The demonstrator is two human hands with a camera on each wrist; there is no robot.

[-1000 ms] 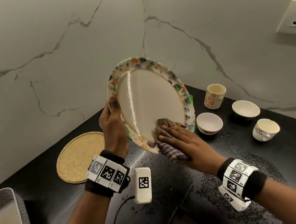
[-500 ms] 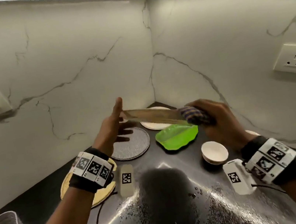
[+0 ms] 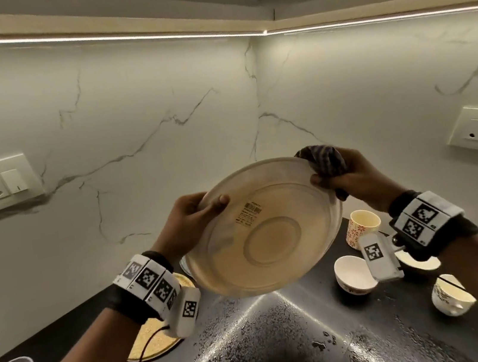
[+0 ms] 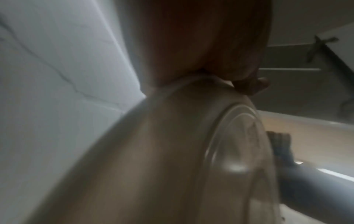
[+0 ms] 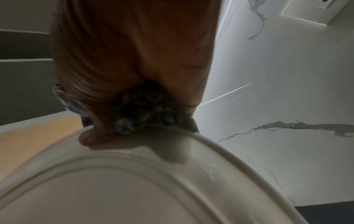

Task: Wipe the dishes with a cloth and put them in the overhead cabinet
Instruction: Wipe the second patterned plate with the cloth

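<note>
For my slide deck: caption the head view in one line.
Both hands lift a plate, underside to camera: left hand grips one rim, right hand pinches the other rim through a checked cloth.

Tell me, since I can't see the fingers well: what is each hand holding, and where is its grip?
Both hold the plate by its rim: left hand bare, right hand through the cloth.

Your plate (image 3: 262, 230) hides its patterned face and part of the dish (image 3: 183, 264) behind; the label (image 3: 248, 211) is unreadable.
</note>
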